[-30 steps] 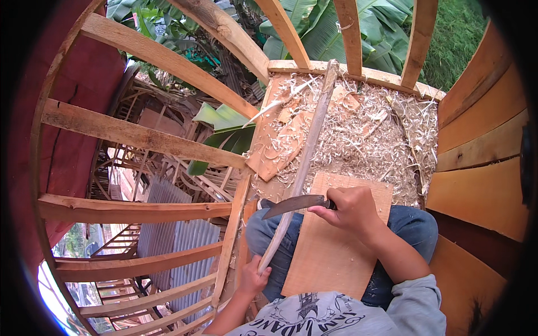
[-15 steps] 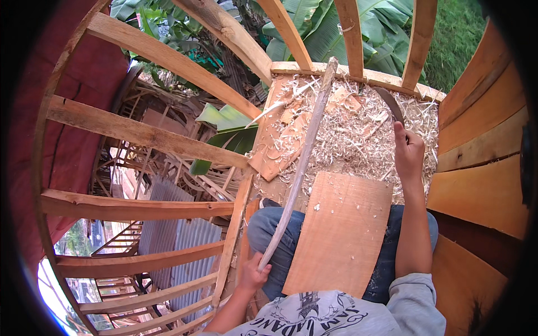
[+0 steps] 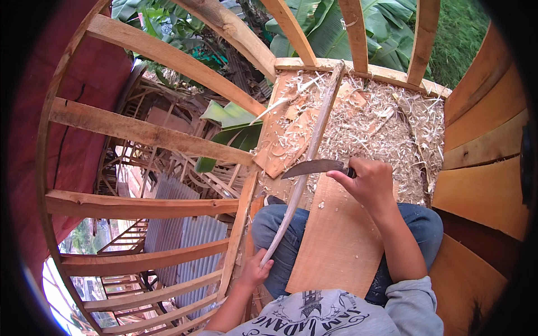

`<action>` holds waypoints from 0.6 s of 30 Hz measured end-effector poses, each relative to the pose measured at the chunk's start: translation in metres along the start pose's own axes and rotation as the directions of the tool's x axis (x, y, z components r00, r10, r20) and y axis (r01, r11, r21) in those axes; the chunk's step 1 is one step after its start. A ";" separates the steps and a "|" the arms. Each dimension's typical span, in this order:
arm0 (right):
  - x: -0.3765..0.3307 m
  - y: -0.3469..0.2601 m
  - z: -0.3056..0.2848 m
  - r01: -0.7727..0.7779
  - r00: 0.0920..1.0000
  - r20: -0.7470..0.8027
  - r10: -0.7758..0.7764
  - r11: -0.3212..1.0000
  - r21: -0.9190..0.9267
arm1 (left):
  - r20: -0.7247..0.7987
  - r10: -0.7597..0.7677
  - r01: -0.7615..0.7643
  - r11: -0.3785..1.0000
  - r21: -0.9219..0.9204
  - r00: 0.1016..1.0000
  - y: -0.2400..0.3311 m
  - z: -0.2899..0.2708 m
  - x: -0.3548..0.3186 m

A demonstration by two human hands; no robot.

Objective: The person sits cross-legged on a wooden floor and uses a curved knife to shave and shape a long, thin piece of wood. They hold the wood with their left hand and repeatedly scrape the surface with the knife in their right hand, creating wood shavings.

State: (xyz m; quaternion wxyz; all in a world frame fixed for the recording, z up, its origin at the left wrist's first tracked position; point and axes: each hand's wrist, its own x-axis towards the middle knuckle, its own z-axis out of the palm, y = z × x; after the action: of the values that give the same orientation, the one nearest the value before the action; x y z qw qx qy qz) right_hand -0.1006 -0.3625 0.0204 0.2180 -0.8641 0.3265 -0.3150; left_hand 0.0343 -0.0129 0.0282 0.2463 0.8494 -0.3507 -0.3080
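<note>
My left hand (image 3: 256,270) is closed round the near end of a long, pale wooden stick (image 3: 288,213). The stick slants away from me across my left thigh, and its far end reaches the wooden rail beyond the shavings. My right hand (image 3: 367,180) grips the dark handle of a knife with a broad, curved blade (image 3: 315,167). That blade lies across the stick near its middle, pointing left; whether it touches the wood I cannot tell. On my lap rests a flat wooden board (image 3: 339,235), just below the right hand.
Curled wood shavings (image 3: 375,131) cover the floor ahead, around an orange-brown plank (image 3: 288,148). Wooden slats (image 3: 151,131) form an open railing on the left and front. A wall of planks (image 3: 476,187) stands close on my right. Banana leaves (image 3: 330,39) hang beyond the railing.
My right hand has brought the knife from over the shavings at the far right, left and nearer, to the stick. The left hand keeps its hold, barely moved.
</note>
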 end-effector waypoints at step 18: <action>-0.013 -0.014 -0.006 -0.033 0.992 0.125 0.018 0.992 0.123 | -0.133 0.088 -0.062 0.979 0.195 0.987 0.001 0.013 -0.004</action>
State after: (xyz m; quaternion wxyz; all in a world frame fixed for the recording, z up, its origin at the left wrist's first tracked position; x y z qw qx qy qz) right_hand -0.1066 -0.3444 0.0276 0.2956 -0.8623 0.3030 -0.2779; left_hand 0.0225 -0.0137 0.0212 0.1996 0.8748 -0.3922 -0.2029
